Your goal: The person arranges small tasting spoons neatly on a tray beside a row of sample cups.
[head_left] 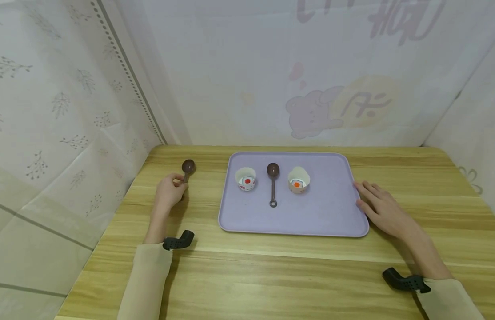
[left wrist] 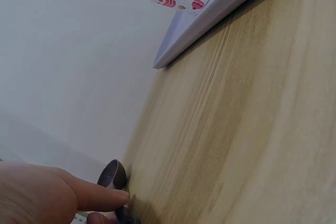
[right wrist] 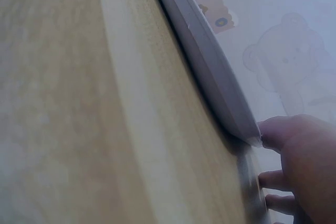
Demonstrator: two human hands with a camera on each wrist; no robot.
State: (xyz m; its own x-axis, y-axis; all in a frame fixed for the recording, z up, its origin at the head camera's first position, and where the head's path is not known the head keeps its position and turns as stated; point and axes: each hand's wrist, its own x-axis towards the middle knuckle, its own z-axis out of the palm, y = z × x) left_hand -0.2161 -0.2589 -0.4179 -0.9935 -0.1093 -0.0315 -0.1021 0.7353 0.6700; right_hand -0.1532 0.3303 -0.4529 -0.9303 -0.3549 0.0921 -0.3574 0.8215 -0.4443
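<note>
Two hands are showing over a wood-grain table (head_left: pixel 271 275) in the head view. L hand (head_left: pixel 169 192) is pinching a brown spoon (head_left: pixel 188 166) by its handle, on the tbl's L side, well apart from the lilac tray (head_left: pixel 327 213). R hand (head_left: pixel 385 213) is lying loosely extended, fingertips touching the tray's R rim, not gripping it as far as I'm seeing. Poss. risk: only a slim handle is being held, so a loose pinch could be letting the spoon twist or drop. Also poss.: a hard push on the rim could be sliding the tray & tipping its paper cups. As for looks, the spoon is showing a round, glossy, dark bowl; L hand is hiding much of the handle. A matching 2nd spoon (head_left: pixel 273 171) is lying on the tray between L cup (head_left: pixel 246 185), holding a small pc w/ a red centre, and R cup (head_left: pixel 298 186), holding one w/ an orange centre.

L wrist view: the held spoon's hollow is apparently facing up, w/ a finger crossing just below it. Whether it's touching the tbl, can't tell.

R wrist view: the thumb is touching the tray's rim near a corner; off-centre pressure there could be turning the tray. The held spoon isn't showing.
</note>
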